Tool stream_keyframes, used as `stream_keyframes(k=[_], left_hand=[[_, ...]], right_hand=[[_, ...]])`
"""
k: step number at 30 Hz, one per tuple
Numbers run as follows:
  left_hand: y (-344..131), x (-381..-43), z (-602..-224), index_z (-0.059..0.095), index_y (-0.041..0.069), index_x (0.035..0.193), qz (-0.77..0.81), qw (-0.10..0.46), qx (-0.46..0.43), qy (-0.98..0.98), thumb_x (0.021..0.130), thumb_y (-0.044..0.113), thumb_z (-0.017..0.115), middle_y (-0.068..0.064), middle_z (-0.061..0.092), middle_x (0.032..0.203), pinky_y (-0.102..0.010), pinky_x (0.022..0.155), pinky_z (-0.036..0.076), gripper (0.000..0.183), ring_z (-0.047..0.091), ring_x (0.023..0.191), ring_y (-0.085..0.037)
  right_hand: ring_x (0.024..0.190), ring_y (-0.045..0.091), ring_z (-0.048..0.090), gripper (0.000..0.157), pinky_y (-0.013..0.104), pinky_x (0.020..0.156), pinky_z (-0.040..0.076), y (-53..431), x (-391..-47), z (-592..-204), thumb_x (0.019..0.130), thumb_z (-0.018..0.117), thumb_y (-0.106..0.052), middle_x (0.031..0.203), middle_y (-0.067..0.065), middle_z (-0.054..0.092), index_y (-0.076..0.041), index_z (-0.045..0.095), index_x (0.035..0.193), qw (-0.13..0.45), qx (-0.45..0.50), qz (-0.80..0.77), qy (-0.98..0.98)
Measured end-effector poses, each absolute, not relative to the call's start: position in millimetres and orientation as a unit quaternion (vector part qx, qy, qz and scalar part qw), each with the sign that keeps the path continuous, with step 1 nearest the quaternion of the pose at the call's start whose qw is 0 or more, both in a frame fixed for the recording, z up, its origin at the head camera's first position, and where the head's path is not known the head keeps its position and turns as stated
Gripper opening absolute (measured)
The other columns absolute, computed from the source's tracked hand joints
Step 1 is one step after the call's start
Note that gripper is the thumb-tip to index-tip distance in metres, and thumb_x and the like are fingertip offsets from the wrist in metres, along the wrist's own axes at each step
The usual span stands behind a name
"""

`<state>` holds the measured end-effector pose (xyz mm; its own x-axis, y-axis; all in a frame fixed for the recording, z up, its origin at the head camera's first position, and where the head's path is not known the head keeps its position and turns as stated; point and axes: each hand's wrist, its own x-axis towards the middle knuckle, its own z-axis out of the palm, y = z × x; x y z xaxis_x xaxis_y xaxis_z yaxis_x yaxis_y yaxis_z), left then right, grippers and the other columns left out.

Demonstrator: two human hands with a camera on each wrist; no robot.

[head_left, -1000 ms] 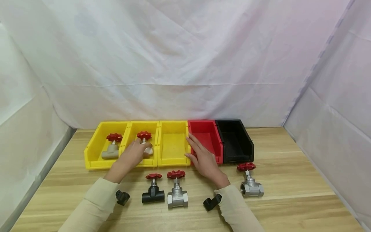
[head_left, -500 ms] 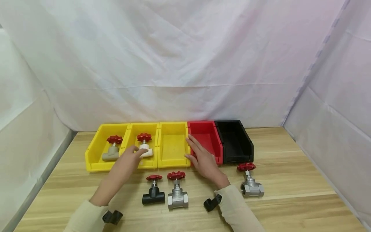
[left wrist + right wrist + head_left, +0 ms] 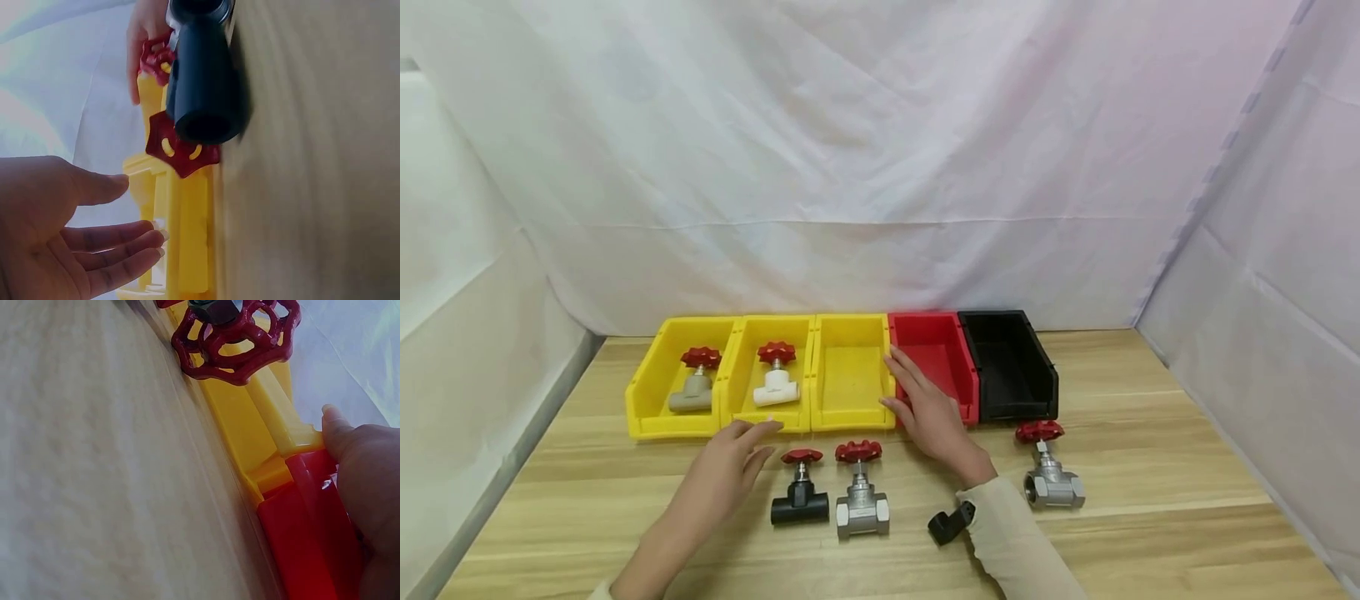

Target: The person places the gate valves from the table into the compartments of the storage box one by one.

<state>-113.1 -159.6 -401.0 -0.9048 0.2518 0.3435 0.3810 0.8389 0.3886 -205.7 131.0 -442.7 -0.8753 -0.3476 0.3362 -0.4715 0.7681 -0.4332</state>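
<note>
My left hand (image 3: 730, 467) hovers in front of the second yellow bin (image 3: 767, 418), its fingers loosely extended and nothing in them. Inside that bin lies a white valve (image 3: 777, 388) with a red handwheel. A grey-beige valve (image 3: 692, 392) lies in the leftmost yellow bin (image 3: 647, 400). To the right of the left hand, a black valve (image 3: 801, 502) stands on the table beside a silver metal valve (image 3: 862, 510). My right hand (image 3: 932, 417) rests with straight fingers on the adjoining walls of the third yellow bin (image 3: 853, 417) and the red bin (image 3: 936, 354).
A black bin (image 3: 1007, 358) ends the row on the right. Another silver valve (image 3: 1054, 483) stands on the wooden table (image 3: 1180, 500), in front of it. White cloth (image 3: 865, 167) hangs behind and at both sides.
My left hand has let go of the white valve, leaving it in the second yellow bin, and has drawn back toward the table's front. The right hand has stayed in place.
</note>
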Motion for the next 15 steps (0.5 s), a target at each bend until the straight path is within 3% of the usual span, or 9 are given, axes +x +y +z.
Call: stream_keyframes(k=[6,10,15], left_hand=[[-154.2,-95.4,-403.9,0.070,0.015,0.112,-0.237,0.139,-0.169,-0.947,0.082,0.006,0.076,-0.003,0.062,0.093,-0.035,0.068,0.054,0.032,0.059,0.079,-0.016],[-148.3,-86.2,-404.7,0.071,0.018,0.109,-0.238,0.123,-0.179,-0.947,0.082,0.007,0.076,0.004,0.056,0.085,-0.027,0.063,0.051,0.030,0.052,0.071,-0.009],[-143.1,-79.7,-412.9,0.072,0.018,0.110,-0.233,0.111,-0.216,-0.942,0.082,0.013,0.076,0.006,0.054,0.087,-0.022,0.061,0.049,0.029,0.050,0.072,-0.005]], right_hand=[[0.126,0.022,0.046,0.069,0.053,0.081,0.048,130.7,-205.6,-443.8,0.092,0.062,-0.041,0.156,-0.013,0.019,-0.029,0.029,0.151,0.116,0.217,0.260,-0.934],[0.124,0.023,0.048,0.069,0.054,0.080,0.048,130.8,-205.6,-443.7,0.091,0.063,-0.041,0.156,-0.011,0.021,-0.030,0.029,0.151,0.119,0.213,0.260,-0.934],[0.125,0.023,0.047,0.069,0.056,0.080,0.047,130.3,-206.1,-443.8,0.091,0.063,-0.041,0.156,-0.013,0.020,-0.030,0.030,0.151,0.115,0.208,0.262,-0.935]])
